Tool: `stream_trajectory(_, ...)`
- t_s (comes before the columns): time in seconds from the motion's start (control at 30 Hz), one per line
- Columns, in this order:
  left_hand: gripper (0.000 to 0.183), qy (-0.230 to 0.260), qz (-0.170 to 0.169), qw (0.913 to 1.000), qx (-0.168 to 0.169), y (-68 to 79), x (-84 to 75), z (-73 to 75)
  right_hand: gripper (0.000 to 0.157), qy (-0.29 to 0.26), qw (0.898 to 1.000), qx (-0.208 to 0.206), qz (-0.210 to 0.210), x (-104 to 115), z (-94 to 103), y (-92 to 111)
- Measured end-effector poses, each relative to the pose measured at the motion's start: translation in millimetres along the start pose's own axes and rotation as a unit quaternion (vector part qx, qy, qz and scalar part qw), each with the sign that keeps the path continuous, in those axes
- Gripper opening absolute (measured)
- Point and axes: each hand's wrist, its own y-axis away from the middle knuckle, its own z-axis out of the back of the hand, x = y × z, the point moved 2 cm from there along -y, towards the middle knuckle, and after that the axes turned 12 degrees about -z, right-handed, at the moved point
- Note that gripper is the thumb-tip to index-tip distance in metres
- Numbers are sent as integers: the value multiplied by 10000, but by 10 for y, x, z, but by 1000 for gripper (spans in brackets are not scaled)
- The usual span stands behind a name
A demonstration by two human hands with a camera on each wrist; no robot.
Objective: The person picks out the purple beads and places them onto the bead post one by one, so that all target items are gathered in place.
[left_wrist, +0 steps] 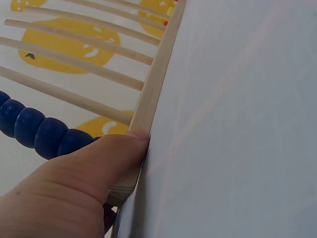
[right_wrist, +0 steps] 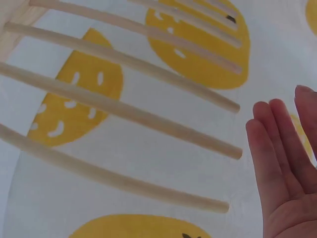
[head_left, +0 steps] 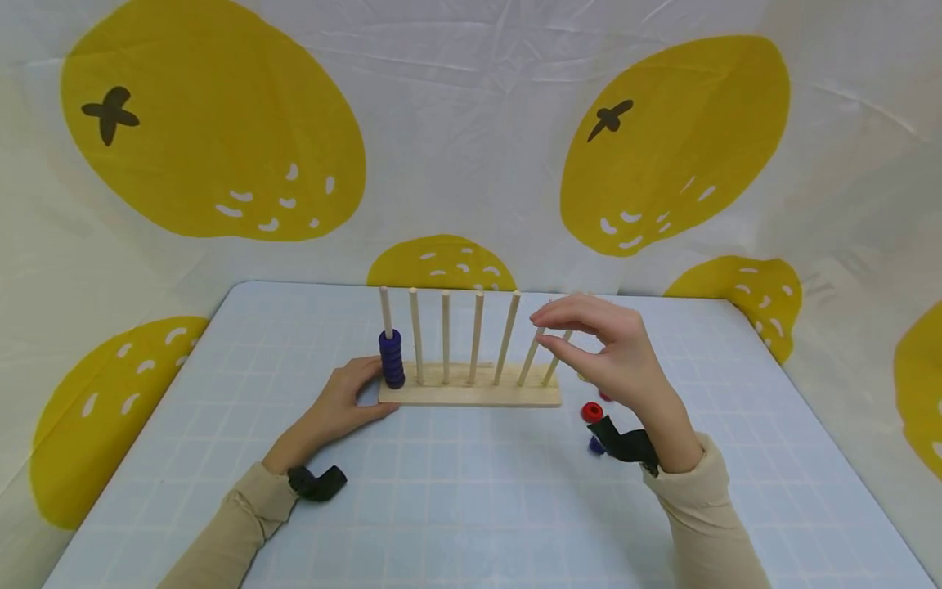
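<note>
A wooden peg stand (head_left: 471, 396) has a row of several upright pegs. Dark blue rings (head_left: 392, 360) are stacked on its leftmost peg, and the left wrist view shows these rings (left_wrist: 37, 126) close up. My left hand (head_left: 342, 401) grips the left end of the base, its thumb (left_wrist: 111, 153) on the front edge. Raised beside the tops of the rightmost pegs is my right hand (head_left: 614, 348), thumb and fingers apart. In the right wrist view its extended fingers (right_wrist: 277, 153) hold nothing, near the bare peg tips (right_wrist: 233, 153).
A red ring (head_left: 592, 411) and a blue piece (head_left: 597, 447) lie right of the stand, partly covered by the right hand and its black strap (head_left: 625, 442). More small pieces show behind that hand. A lemon-print cloth (head_left: 471, 123) hangs behind the table (head_left: 441, 499).
</note>
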Motion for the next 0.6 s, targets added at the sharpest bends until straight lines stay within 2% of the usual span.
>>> stream_trajectory(0.17,66,-3,36,10000,27,5,-9,7,42,390,9991,-45,-141,-77,114,159)
stream_trajectory(0.37,65,9,16,10000,25,2,-9,14,42,856,9949,36,-525,-194,243,347)
stream_trajectory(0.6,65,50,23,10000,44,-5,-14,13,35,1464,9828,337,-1070,-326,356,553)
